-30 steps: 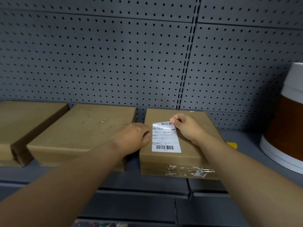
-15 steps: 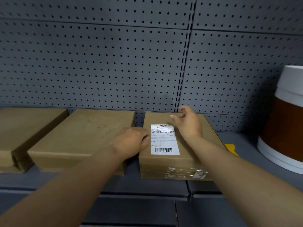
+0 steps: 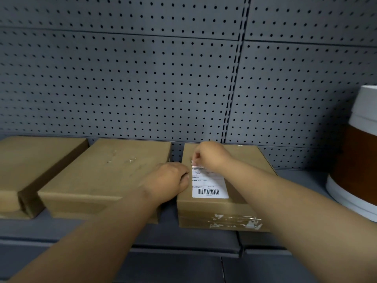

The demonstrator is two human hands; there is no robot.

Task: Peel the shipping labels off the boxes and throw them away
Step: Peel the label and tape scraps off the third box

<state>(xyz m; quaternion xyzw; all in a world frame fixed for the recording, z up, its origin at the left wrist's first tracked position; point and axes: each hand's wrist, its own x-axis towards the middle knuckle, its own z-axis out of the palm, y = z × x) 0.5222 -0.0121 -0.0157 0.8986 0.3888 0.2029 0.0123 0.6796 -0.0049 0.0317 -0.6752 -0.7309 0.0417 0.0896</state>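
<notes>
Two bare forearms enter from the lower corners of the head view; no sleeve, cuff or glove covers either one as far as the frame edge; neither wrist carries a watch, band or bracelet; the left hand [image 3: 169, 180] shows its back and a row of rounded knuckles; the right hand [image 3: 211, 156] shows its back and a smooth wrist; no ring can be made out on the fingers [image 3: 194, 158] that show; the nails are too small and blurred to describe; both forearms look smooth, without visible marks or tattoos.
</notes>
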